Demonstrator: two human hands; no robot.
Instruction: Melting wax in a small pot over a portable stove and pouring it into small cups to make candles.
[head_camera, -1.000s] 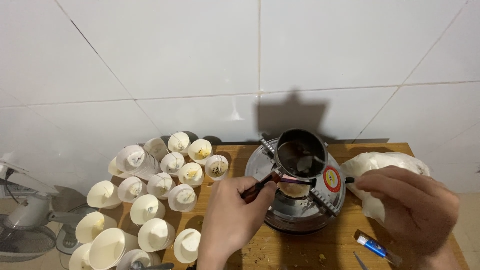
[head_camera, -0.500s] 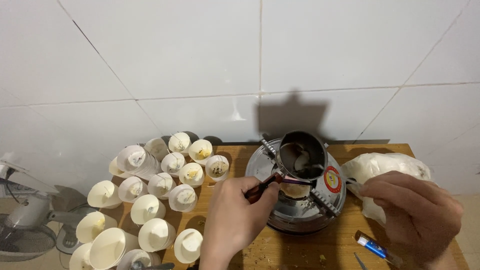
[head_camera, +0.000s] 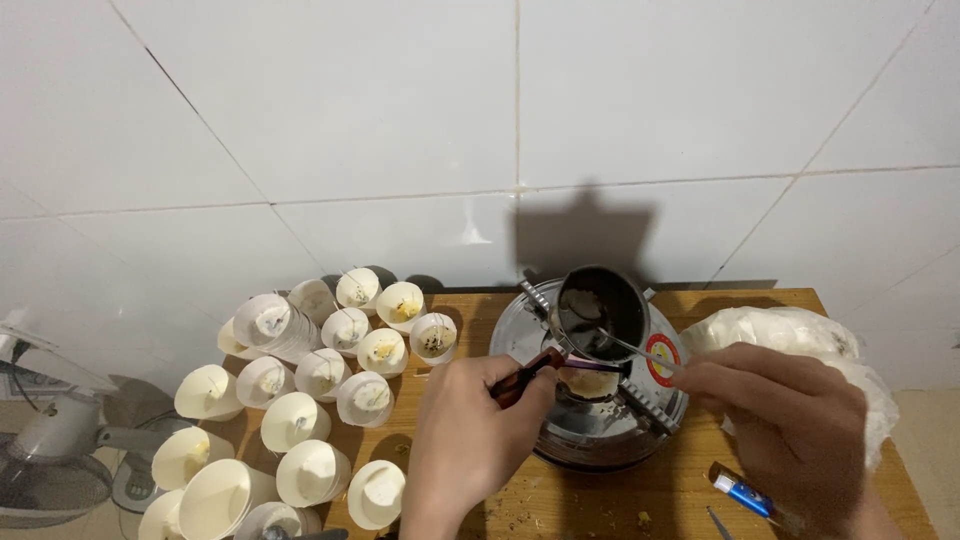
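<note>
Nearest, taking the round metal stove (head_camera: 590, 420) as landmark: just in front of it and to its right lies a blue lighter (head_camera: 745, 492) on the wooden table (head_camera: 600, 500), with crumbs scattered about. The left hand (head_camera: 470, 440) sits at the stove's front-left, fingers wrapped tight around the dark red handle (head_camera: 525, 373) of a small dark metal pot (head_camera: 600, 312); that grip looks meant to keep the pot level over the burner, since it is small for the ribbed supports. The right hand (head_camera: 790, 420) is at the stove's right, fingertips pinching a thin metal rod (head_camera: 640, 350) whose far end dips into the pot, held long so the fingers stay back from the heat, I judge. The pot itself is on top of the stove, toward its back. Behind the right hand, right of the stove, lies a clear bag of white stuff (head_camera: 790, 335). Left of the stove stand many white paper cups (head_camera: 330, 390), several with wicks and yellowish residue, grouped close to the pot. Further left, off the table, a fan (head_camera: 60, 450). Behind all, a white tiled wall (head_camera: 400, 120).
</note>
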